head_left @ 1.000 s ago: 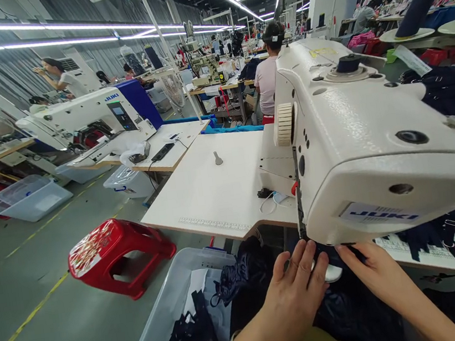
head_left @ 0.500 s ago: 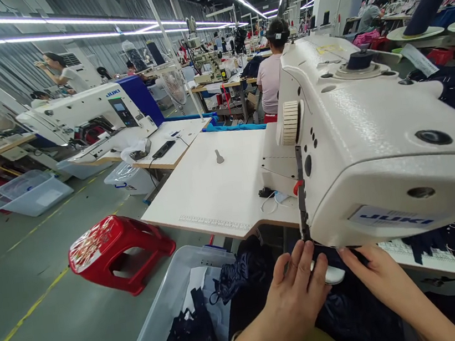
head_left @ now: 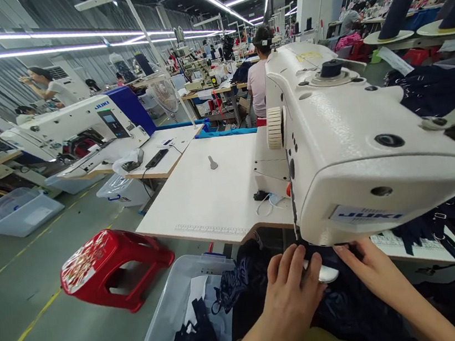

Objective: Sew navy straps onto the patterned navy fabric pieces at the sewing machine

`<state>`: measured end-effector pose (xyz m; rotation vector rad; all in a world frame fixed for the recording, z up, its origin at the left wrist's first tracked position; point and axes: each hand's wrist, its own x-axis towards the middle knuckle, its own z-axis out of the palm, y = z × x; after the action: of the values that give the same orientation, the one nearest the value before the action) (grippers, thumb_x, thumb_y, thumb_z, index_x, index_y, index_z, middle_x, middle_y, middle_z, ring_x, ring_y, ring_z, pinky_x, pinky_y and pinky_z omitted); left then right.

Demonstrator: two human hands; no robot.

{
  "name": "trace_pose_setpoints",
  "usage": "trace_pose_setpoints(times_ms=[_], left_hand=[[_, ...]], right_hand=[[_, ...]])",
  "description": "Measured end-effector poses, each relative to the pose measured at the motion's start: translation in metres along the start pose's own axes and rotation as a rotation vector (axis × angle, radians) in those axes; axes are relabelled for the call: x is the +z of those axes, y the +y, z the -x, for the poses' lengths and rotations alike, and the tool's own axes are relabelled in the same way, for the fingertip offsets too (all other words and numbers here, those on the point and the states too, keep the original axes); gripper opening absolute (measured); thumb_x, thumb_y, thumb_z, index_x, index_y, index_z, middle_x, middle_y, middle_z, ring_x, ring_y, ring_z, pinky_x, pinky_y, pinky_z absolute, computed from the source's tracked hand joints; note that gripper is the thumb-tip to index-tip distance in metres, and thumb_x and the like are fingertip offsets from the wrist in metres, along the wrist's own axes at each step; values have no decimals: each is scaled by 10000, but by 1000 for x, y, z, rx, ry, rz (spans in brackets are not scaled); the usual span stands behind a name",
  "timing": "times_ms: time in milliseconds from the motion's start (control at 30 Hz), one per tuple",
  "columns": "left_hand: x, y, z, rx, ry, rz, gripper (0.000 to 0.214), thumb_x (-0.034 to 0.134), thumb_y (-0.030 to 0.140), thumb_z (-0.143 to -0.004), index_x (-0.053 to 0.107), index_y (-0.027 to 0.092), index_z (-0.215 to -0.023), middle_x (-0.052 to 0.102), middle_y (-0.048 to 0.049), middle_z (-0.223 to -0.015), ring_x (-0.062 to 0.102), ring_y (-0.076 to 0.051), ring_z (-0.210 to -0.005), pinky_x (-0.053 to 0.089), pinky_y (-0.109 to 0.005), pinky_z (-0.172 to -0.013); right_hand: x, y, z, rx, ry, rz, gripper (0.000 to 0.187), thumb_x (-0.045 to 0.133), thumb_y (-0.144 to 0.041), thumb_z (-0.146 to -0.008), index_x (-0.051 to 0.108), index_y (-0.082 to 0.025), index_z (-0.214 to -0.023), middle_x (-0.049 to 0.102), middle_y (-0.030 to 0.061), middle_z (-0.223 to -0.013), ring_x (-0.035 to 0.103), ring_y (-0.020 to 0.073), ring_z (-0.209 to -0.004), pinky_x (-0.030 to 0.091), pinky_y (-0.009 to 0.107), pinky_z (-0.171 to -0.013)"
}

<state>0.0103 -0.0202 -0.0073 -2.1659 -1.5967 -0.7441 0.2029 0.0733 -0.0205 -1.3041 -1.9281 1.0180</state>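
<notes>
The white JUKI sewing machine head (head_left: pixel 354 176) stands directly in front of me, over dark navy fabric (head_left: pixel 349 311). My left hand (head_left: pixel 287 291) rests beside the needle area with its fingers stretched out over the cloth. Beneath those fingertips a white rounded plate (head_left: pixel 328 273) juts out. To the right, my right hand (head_left: pixel 372 266) pinches the fabric between thumb and fingers near the lower edge of the machine head. The needle and the seam spot are hidden by the machine and my fingers.
A clear plastic bin (head_left: pixel 166 313) with navy garments stands low on the left, near a red stool (head_left: pixel 117 269). On the white table (head_left: pixel 197 197) lies a small grey metal piece (head_left: pixel 212 163). Navy straps with metal rings (head_left: pixel 439 221) lie at right. A person (head_left: pixel 258 80) sits ahead.
My view has turned slightly right, so the machine and table appear further left. Both hands keep nearly the same places on the fabric.
</notes>
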Motion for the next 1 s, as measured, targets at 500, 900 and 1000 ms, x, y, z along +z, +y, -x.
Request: trace_pose_setpoints(times_ms=[500, 900, 1000], left_hand=[[-3, 0, -8, 59, 76, -17, 239, 620, 419, -910, 649, 241, -1067, 668, -25, -1035, 594, -199, -1040, 356, -348, -918], [-23, -80, 9, -241, 460, -80, 115, 514, 75, -913, 560, 174, -948, 635, -66, -902, 606, -188, -873, 385, -372, -841], [-22, -77, 9, -203, 380, -128, 179, 483, 76, -928, 584, 137, -1064, 636, -137, -1069, 575, -219, -1057, 399, -382, -913]], right_hand=[[-46, 91, 23, -196, -142, 345, 254, 493, -445, -908, 661, -260, -953, 728, 52, -921, 693, 241, -873, 524, 360, -825], [-33, -33, 21, -488, 40, 320, 151, 467, -310, -972, 588, -222, -955, 679, 46, -830, 677, 185, -743, 542, 249, -644], [3, -44, 4, -740, 295, 589, 219, 409, -211, -979, 568, -172, -833, 636, 81, -699, 643, 242, -642, 513, 361, -596]])
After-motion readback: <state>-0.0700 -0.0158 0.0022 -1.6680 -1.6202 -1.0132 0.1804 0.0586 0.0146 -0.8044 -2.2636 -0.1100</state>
